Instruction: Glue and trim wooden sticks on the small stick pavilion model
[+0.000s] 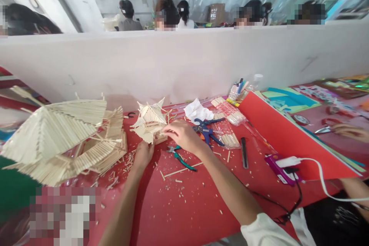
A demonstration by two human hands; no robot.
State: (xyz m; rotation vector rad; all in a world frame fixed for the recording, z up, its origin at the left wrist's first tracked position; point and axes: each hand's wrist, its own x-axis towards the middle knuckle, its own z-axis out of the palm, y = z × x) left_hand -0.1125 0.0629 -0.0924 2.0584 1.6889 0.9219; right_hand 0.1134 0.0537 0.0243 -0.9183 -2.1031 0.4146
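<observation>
A small pavilion model [151, 115] built of pale wooden sticks, with a pointed roof, stands near the back of the red table. My left hand [144, 153] grips its base at the front, the fingertips partly hidden. My right hand [181, 133] reaches to the model's right side with fingers pinched together; whatever lies between them is too small to make out. Teal-handled cutting pliers [183, 159] lie below my right hand. Just beyond that wrist are a blue ratchet-type hand tool [209, 130] and packs of wooden sticks [226, 134].
A larger stick-built model [57, 134] fills the left side. Loose sticks and chips litter the red table [173, 215]. At right are a black-handled cutter [244, 153], purple power strip [278, 169] with cables, and red board [276, 130]. Another person's hand [350, 131] holds scissors beyond it.
</observation>
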